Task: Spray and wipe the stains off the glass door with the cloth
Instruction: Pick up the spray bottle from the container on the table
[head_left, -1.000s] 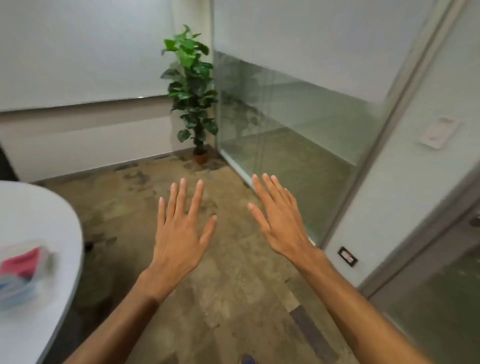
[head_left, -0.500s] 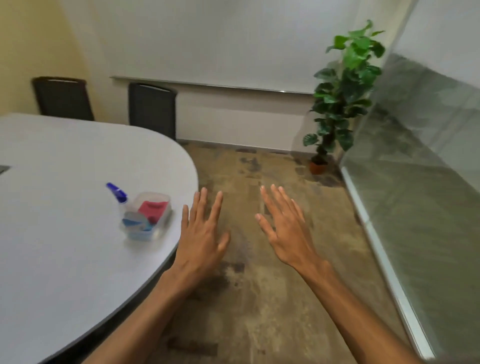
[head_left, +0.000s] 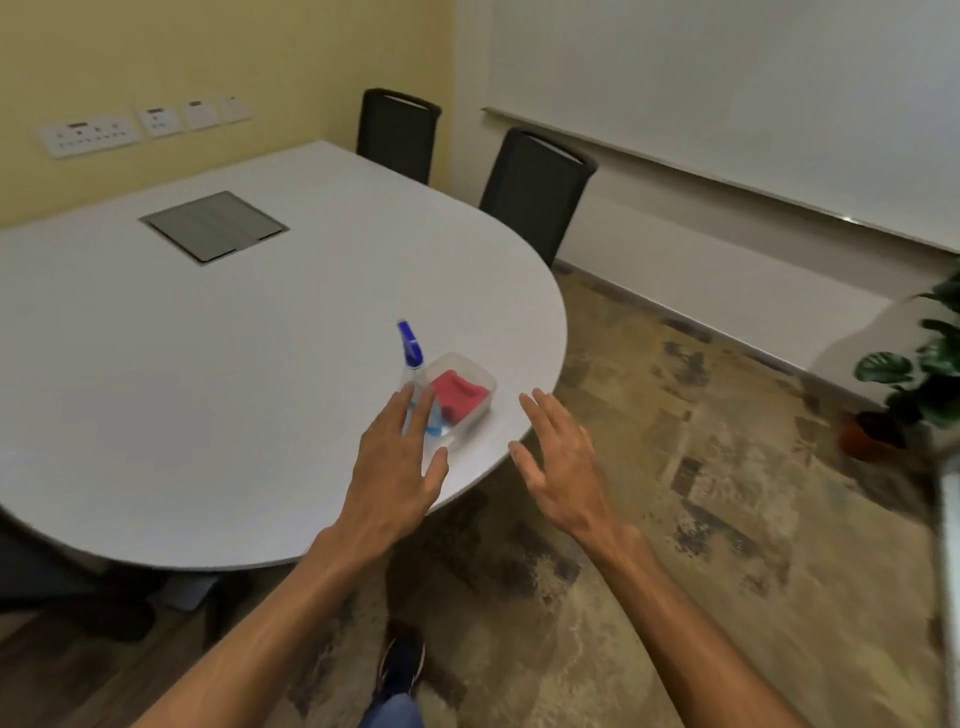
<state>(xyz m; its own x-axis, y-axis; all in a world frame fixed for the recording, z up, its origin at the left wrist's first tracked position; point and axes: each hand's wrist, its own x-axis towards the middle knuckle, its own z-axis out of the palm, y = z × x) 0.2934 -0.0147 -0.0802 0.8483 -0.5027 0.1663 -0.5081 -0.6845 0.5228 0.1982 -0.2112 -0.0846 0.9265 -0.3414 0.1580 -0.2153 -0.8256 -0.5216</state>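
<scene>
Now the view has swung away from the glass wall that filled the right of the frame a second ago, and the glass door is out of sight. At upper left sits the white table (head_left: 208, 364), its rounded edge reaching the middle of the frame. Near that edge stands the spray bottle (head_left: 413, 374) with its blue nozzle, just beside a clear plastic tub (head_left: 480, 400) holding the red cloth (head_left: 457, 395). The left hand (head_left: 397, 467) hovers over the bottle's base, fingers spread and gripping nothing. To its right, the right hand (head_left: 563, 462) hangs open off the table edge, above the patterned floor (head_left: 727, 519). A potted plant (head_left: 919, 384) shows at far right. Judging by this turn, gathering the supplies comes first; no spraying has begun.
</scene>
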